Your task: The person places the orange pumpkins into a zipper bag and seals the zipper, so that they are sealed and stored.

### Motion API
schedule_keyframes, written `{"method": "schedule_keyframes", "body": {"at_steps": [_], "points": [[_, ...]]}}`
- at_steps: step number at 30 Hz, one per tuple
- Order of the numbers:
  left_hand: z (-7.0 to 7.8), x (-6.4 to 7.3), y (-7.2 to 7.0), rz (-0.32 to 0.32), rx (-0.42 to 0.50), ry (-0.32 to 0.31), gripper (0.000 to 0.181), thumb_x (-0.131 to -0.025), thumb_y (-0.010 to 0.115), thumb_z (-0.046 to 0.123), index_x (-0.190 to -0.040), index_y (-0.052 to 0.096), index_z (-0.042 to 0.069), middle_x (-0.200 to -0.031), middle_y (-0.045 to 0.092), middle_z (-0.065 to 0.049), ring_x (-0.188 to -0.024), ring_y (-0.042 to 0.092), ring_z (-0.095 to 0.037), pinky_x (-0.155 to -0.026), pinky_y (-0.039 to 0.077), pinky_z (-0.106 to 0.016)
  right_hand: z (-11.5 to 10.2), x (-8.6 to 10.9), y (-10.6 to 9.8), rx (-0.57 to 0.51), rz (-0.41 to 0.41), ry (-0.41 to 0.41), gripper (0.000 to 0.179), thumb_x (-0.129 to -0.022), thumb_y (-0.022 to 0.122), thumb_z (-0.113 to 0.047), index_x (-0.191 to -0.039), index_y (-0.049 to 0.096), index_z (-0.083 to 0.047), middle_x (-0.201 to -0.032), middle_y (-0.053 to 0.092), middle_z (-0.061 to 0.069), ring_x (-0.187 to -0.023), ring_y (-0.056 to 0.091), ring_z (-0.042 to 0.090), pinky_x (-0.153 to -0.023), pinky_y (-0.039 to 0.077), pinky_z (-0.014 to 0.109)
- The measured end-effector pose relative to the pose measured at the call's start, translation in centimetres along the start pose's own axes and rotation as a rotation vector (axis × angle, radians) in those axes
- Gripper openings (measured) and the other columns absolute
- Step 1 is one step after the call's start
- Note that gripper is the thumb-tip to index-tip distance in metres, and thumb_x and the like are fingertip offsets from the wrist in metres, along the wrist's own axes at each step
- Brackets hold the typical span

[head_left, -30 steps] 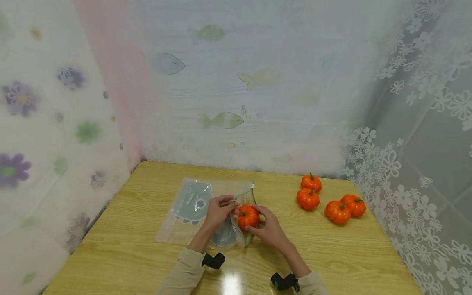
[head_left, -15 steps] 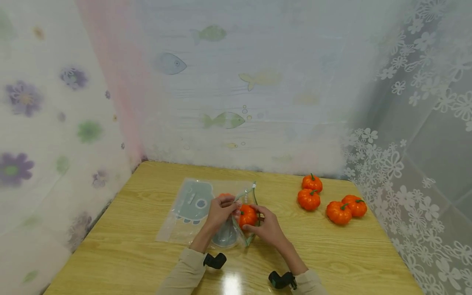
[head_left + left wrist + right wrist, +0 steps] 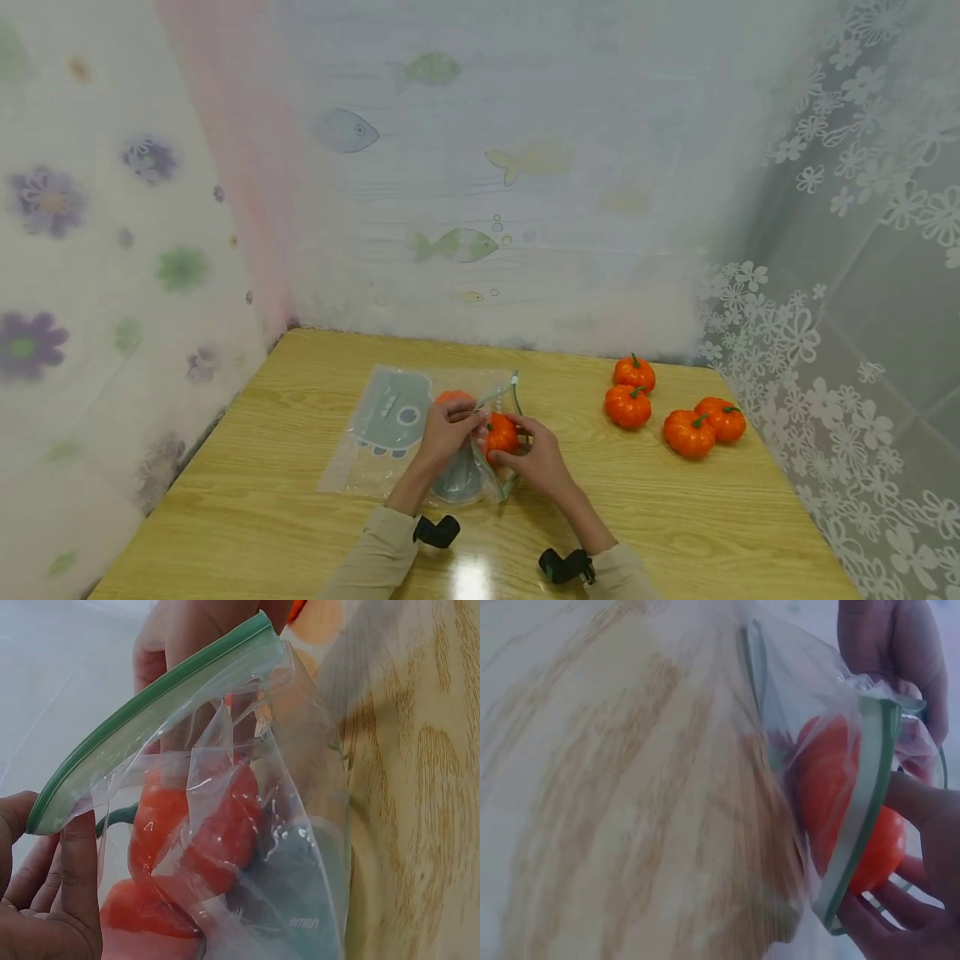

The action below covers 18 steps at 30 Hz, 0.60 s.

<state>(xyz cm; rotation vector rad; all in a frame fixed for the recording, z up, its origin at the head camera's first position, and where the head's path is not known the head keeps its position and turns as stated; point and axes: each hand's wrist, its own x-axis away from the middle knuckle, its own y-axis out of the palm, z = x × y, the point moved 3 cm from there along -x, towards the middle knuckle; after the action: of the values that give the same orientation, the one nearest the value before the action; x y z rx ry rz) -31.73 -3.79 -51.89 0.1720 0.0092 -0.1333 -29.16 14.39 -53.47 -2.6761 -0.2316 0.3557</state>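
A clear zip bag (image 3: 390,421) with a grey-blue cartoon print and a green zip edge lies on the table, its mouth held apart. My left hand (image 3: 447,431) pinches the upper side of the mouth, as the left wrist view also shows near the green zip (image 3: 150,690). With thumb and fingers around it, my right hand (image 3: 542,454) grips a small orange toy pumpkin (image 3: 501,437) within the mouth. In the right wrist view this pumpkin (image 3: 829,795) is partly behind the zip strip. Another pumpkin (image 3: 453,397) shows through the bag beyond my left hand.
Several more orange pumpkins sit on the wooden table (image 3: 247,467) to the right: a pair with one pumpkin (image 3: 627,406) in front, and another pair with one pumpkin (image 3: 688,433) nearer the edge. Patterned curtains (image 3: 480,167) stand behind and at both sides.
My right hand has moved slightly left, bringing the pumpkin further into the bag's mouth. The pumpkin inside the bag has come into view behind my left hand, which keeps its hold.
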Motion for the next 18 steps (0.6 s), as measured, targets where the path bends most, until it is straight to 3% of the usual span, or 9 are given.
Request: {"method": "schedule_keyframes", "body": {"at_steps": [8, 14, 18], "points": [[0.11, 0.07, -0.04, 0.006, -0.013, 0.009, 0.037, -0.097, 0.069, 0.004, -0.128, 0.06, -0.012, -0.098, 0.074, -0.023, -0.064, 0.068, -0.008, -0.061, 0.06, -0.024, -0.61, 0.28, -0.47, -0.089, -0.16, -0.029, 0.063, -0.093, 0.072, 0.0, -0.149, 0.044, 0.008, -0.147, 0.046, 0.029, -0.125, 0.054, 0.05, -0.093, 0.058, 0.047], [0.28, 0.13, 0.04, 0.006, -0.038, 0.022, 0.036, -0.096, 0.07, 0.005, -0.127, 0.061, -0.012, -0.098, 0.074, -0.024, -0.064, 0.069, -0.007, -0.061, 0.059, -0.023, -0.09, 0.0, -0.07, -0.051, -0.151, -0.132, 0.062, -0.094, 0.07, 0.003, -0.148, 0.041, 0.012, -0.136, 0.049, 0.033, -0.125, 0.053, 0.053, -0.098, 0.052, 0.061], [0.45, 0.21, 0.06, 0.014, -0.066, 0.019, 0.038, -0.097, 0.07, 0.008, -0.128, 0.061, -0.013, -0.102, 0.074, -0.024, -0.068, 0.07, -0.008, -0.064, 0.059, -0.023, -0.39, -0.22, 0.08, -0.025, -0.118, -0.132, 0.06, -0.093, 0.071, 0.003, -0.147, 0.045, 0.01, -0.138, 0.051, 0.031, -0.126, 0.054, 0.049, -0.1, 0.052, 0.058]]}}
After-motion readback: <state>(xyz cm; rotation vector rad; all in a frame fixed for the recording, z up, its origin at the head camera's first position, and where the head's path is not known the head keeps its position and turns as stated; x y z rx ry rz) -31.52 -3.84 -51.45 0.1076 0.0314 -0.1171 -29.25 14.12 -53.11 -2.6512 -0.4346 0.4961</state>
